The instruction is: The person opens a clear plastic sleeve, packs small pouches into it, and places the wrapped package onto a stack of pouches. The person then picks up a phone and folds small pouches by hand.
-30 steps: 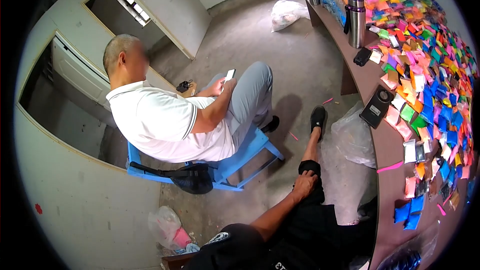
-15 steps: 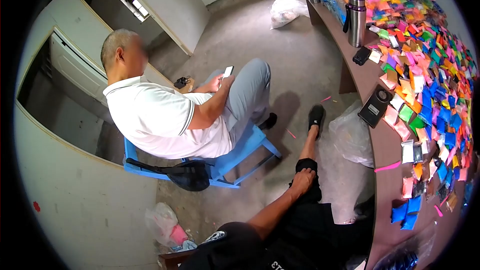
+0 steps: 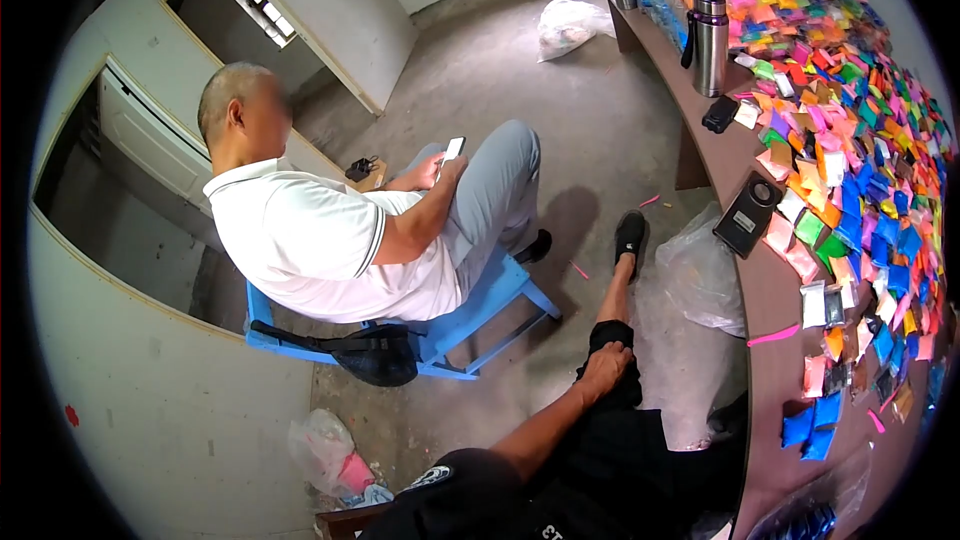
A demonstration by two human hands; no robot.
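My left hand (image 3: 604, 368) rests at my bent knee with its fingers curled on the bunched black trouser leg (image 3: 624, 388). The fingertips are partly hidden in the dark cloth. Below the hem my shin is bare down to a black shoe (image 3: 630, 233) on the floor. My right hand is out of sight. Close to my leg, a clear plastic bag (image 3: 700, 275) slumps against the brown table (image 3: 775, 380). Small blue packets (image 3: 815, 427) and a pink plastic stick (image 3: 774, 335) lie near the table's edge.
Colourful packets (image 3: 880, 230) heap the table, beside a black device (image 3: 749, 213) and steel flasks (image 3: 711, 45). On a blue chair (image 3: 480, 325), another person (image 3: 310, 230) holds a phone (image 3: 453, 149); a black bag (image 3: 375, 352) hangs behind. Plastic bags (image 3: 572, 28) lie on the floor.
The view has shifted very slightly. My left hand stays at the knee, and the seated person keeps the same pose with the phone.
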